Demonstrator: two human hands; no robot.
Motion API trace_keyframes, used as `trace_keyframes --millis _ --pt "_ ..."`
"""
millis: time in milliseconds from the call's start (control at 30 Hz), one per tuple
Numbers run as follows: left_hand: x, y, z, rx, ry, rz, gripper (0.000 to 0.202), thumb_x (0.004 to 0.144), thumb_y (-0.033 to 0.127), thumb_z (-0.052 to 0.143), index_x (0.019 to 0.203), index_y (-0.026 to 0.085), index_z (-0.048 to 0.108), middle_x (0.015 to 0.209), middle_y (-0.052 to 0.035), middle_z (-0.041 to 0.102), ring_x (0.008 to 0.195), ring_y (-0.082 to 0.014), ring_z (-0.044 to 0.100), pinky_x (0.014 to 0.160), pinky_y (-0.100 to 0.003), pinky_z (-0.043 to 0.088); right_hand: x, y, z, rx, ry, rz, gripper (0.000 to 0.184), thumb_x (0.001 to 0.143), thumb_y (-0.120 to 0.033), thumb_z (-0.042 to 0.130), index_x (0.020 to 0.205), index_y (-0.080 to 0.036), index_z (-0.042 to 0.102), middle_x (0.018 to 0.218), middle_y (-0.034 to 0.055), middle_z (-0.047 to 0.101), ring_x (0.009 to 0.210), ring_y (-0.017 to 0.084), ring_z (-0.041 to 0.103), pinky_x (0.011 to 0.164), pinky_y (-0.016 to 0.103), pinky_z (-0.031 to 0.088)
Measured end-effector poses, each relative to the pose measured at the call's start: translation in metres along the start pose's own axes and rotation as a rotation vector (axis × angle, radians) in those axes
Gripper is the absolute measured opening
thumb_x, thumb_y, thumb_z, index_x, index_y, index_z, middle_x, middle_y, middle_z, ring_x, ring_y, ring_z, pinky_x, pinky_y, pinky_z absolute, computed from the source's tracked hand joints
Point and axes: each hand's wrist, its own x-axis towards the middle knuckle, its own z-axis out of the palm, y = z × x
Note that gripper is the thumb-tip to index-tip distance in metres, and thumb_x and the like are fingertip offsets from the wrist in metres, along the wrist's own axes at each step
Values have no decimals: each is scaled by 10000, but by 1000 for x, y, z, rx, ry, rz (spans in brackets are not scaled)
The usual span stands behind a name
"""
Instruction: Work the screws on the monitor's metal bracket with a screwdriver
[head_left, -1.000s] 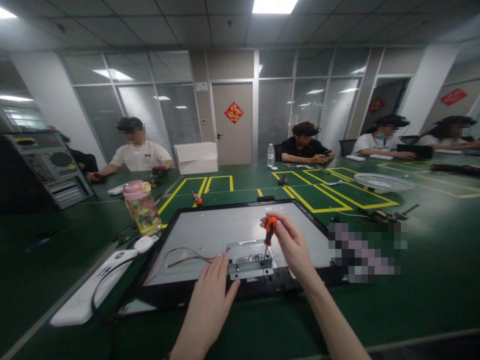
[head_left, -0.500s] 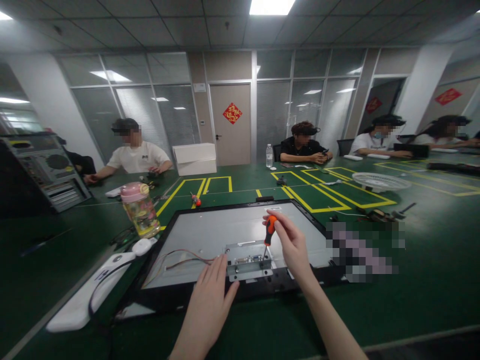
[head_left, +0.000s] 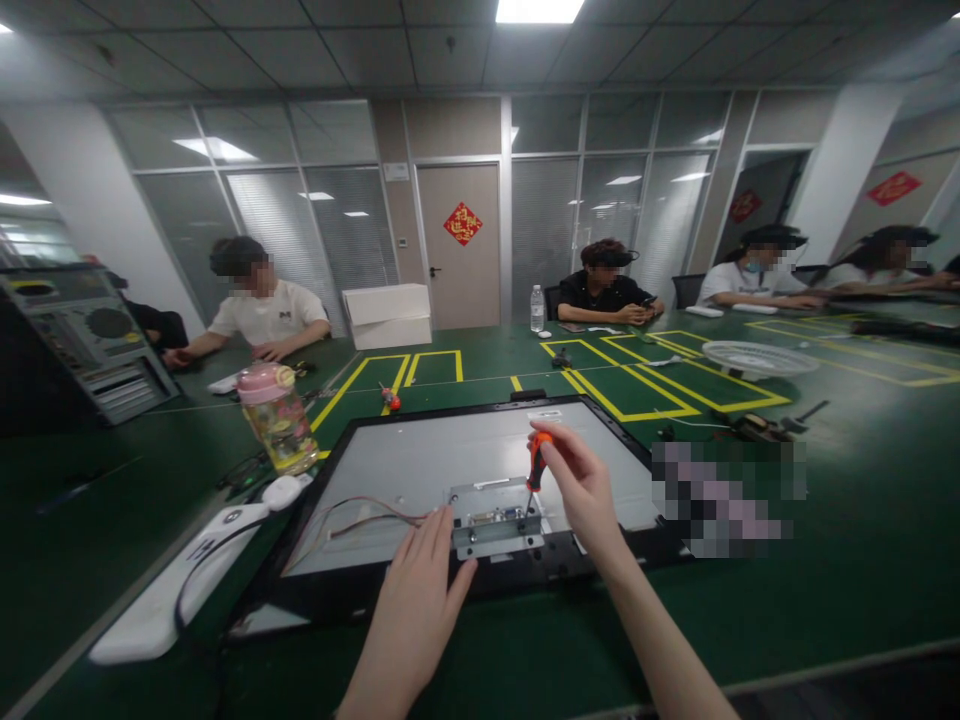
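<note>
Screwdriver leans a little, pinched in the right hand, its tip down at the right end of a metal bracket. The bracket sits on a big flat panel on the green worktop. The left hand lies flat, thumb out, by the bracket's left end, near thin wires.
</note>
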Motion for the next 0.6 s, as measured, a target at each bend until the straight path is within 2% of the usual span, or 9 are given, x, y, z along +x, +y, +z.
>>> trace_keyframes --millis 100,167,367,600 --pt "-1 -1 2 13 13 6 570 994 399 414 1482 104 432 1522 -158 456 1398 -308 455 1156 -506 369 1 -2 1 -14 35 -55 163 828 -374 731 942 -258 739 916 39 650 834 197 630 750 330 540" --pt "-1 -1 3 18 16 4 571 992 400 420 1478 101 436 1521 -159 458 1401 -311 451 1159 -508 365 1 -4 1 -29 44 -73 143 839 -374 716 919 -258 743 895 38 631 844 198 622 756 330 533" --pt "0 0 3 3 -10 -7 586 996 411 406 1485 88 422 1534 -160 437 1409 -307 439 1164 -508 359 1 -4 0 -53 13 -51 235 932 -397 592 1059 -258 733 838 32 629 807 197 615 731 332 515" --pt "0 -2 5 21 2 5 580 1001 404 403 1484 85 420 1532 -165 437 1409 -306 440 1158 -513 364 1 -2 1 0 54 -44 165 830 -396 728 902 -248 720 894 31 616 783 184 613 681 308 529"
